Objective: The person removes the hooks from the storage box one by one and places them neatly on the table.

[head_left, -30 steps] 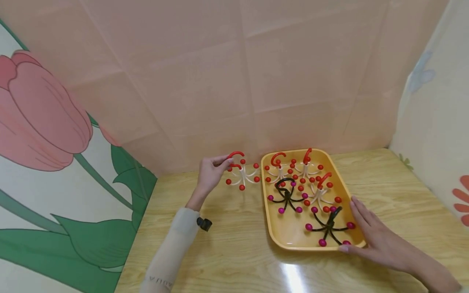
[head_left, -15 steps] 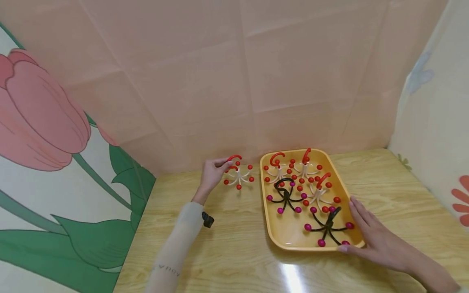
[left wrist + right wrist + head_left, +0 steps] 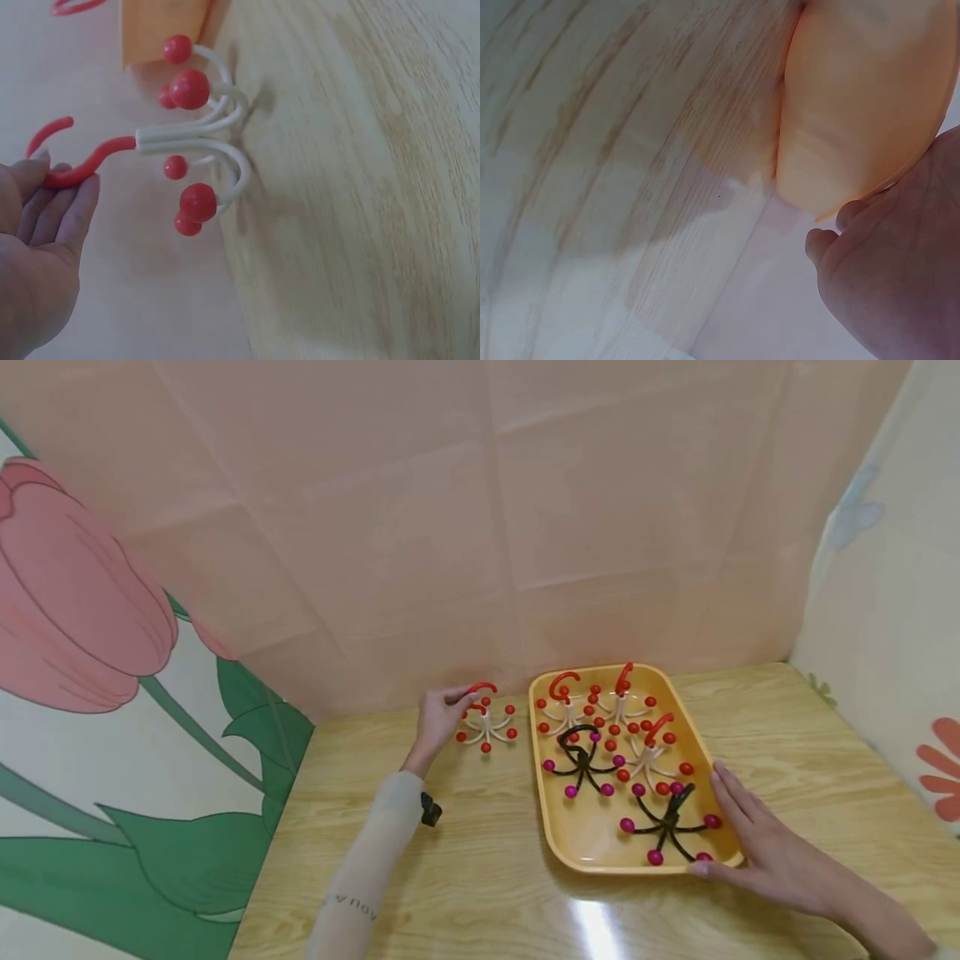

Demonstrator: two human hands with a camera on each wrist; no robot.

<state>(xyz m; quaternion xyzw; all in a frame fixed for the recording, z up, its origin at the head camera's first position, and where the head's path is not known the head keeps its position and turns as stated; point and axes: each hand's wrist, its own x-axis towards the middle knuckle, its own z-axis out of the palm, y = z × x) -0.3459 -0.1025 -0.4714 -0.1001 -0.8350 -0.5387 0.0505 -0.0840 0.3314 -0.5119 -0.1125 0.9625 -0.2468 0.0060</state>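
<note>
In the head view my left hand (image 3: 441,720) pinches the red hook of a claw hanger (image 3: 486,723) left of the tray. Its white arms curve outward and end in red balls. The left wrist view shows the claw hanger (image 3: 180,139) with thumb and fingers at the hook, and the bends of its arms right at the tabletop. My right hand (image 3: 772,847) spans the near right corner of a yellow tray (image 3: 566,852), fingers straight along the side, thumb at the near rim. The right wrist view has this hand (image 3: 900,262) against the tray's outer wall (image 3: 862,105).
Inside the tray stand several more claw hangers: white ones with red hooks (image 3: 648,760) at the back, black ones with magenta balls (image 3: 670,822) toward the front. A pink cloth wall (image 3: 412,568) rises behind the wooden table (image 3: 465,860). Flower-printed panels (image 3: 210,793) flank it.
The left hand has lowered the claw hanger toward the tabletop and shifted it slightly left, keeping its pinch on the hook. The right hand stays at the tray corner.
</note>
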